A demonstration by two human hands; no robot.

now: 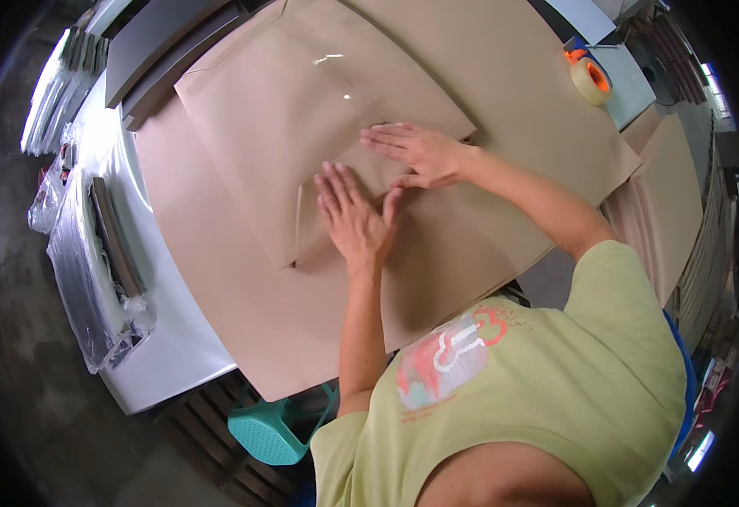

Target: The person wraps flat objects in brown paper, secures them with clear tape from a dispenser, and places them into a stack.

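A brown paper-wrapped parcel (260, 144) lies aslant on large sheets of brown kraft paper (209, 287). Its near end is folded inward, with creased corners at either side. My left hand (357, 218) presses flat on that folded end, fingers stretched out and thumb apart. To its right, my right hand (420, 156) lies flat on the fold with fingers extended; its thumb almost meets the left thumb. Both hands are open and hold nothing. Shiny strips of clear tape (331, 59) catch the light on the parcel's upper face.
A tape dispenser with an orange hub (593, 80) stands at the far right of the paper. Dark grey panels (162, 55) lie at the far left. Plastic-wrapped pieces (90, 262) rest on the white table's left side. Below the near edge is a teal stool (268, 433).
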